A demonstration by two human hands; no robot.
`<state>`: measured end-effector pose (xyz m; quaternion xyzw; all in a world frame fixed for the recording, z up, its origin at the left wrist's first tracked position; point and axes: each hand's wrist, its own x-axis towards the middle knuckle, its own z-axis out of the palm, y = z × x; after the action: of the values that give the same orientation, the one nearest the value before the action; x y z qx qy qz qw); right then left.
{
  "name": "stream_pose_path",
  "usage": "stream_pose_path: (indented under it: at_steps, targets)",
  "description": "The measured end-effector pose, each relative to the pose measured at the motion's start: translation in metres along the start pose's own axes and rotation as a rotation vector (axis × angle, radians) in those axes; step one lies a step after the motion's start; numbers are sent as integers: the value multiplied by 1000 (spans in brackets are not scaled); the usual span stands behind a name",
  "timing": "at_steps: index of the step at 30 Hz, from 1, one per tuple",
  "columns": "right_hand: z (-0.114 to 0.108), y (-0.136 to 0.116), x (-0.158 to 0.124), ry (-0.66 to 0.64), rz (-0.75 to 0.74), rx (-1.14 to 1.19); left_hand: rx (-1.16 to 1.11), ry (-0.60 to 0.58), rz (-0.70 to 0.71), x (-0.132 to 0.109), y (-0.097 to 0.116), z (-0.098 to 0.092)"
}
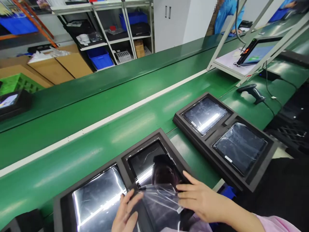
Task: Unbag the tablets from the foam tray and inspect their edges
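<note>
In front of me, a dark foam tray holds two tablets. Over the lower part of the right-hand tablet is a clear protective film, lifted and creased, with a small white tab. My left hand has its fingertips at the film's left corner, above the tray's divider. At the film's right edge, my right hand grips it with bent fingers, the index finger stretched out; its thumb is hidden. The left-hand tablet lies in its recess with a glossy, reflecting screen.
A second foam tray with two film-covered tablets stands to the right. Beyond it are a barcode scanner and a monitor on a white stand. A green conveyor runs behind; a person in blue is at the far side.
</note>
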<state>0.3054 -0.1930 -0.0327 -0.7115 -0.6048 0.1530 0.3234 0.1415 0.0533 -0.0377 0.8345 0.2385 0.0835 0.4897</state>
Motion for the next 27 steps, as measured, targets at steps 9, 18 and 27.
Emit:
stream_pose_path:
  at_steps: [9, 18, 27]
  targets:
    - [-4, 8, 15, -8, -51, -194, 754, -95, 637, 55, 6, 0]
    - [-30, 51, 100, 396, 390, 180, 690, -201, 447, 53, 3, -2]
    - [-30, 52, 77, 247, 473, 722, 517, -291, 181, 42, 22, 4]
